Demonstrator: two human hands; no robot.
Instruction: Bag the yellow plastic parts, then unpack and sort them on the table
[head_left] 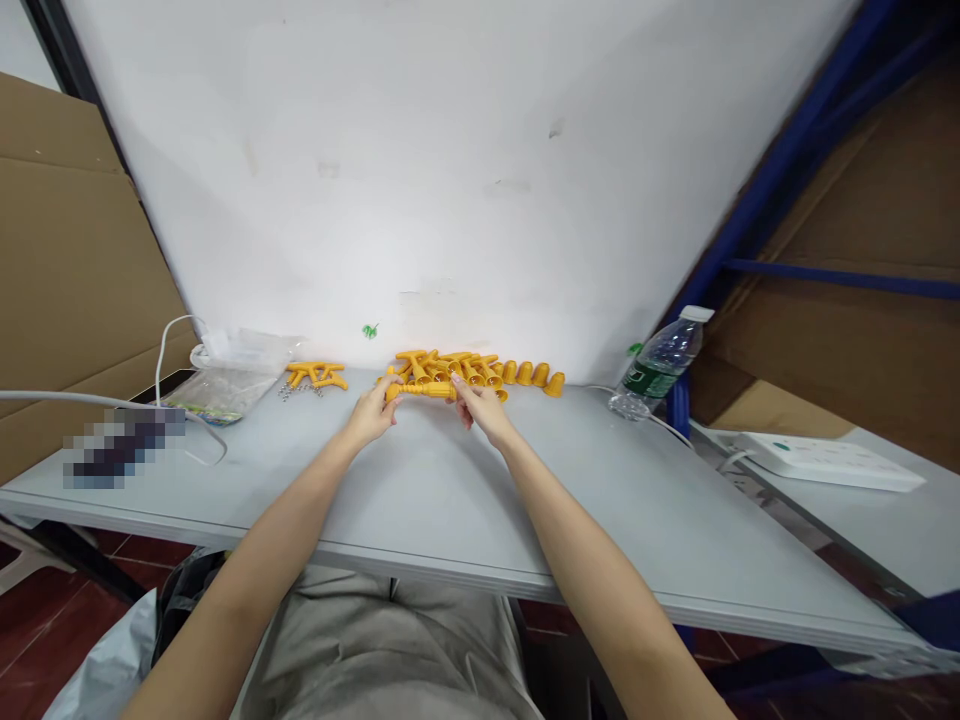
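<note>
A yellow plastic piece with a ridged shaft (pixel 426 390) is held level across the table's middle. My left hand (pixel 371 412) is closed round its left end, and my right hand (pixel 481 408) grips its right end. Just behind the hands lies a pile of yellow T-shaped plastic parts (pixel 450 366), several with cup-like ends. To the right of the pile, several yellow cups (pixel 533 374) stand in a row along the wall. Left of my left hand are more yellow T-shaped pieces (pixel 316 375), with small metal bits (pixel 300 391) that look like springs or screws beside them.
A clear plastic bag (pixel 232 385) and white cables (pixel 161 345) lie on the left of the grey table (pixel 600 520), near a blurred-out object (pixel 124 448). A water bottle (pixel 661 365) leans at the right. Beyond it is a white power strip (pixel 829 460).
</note>
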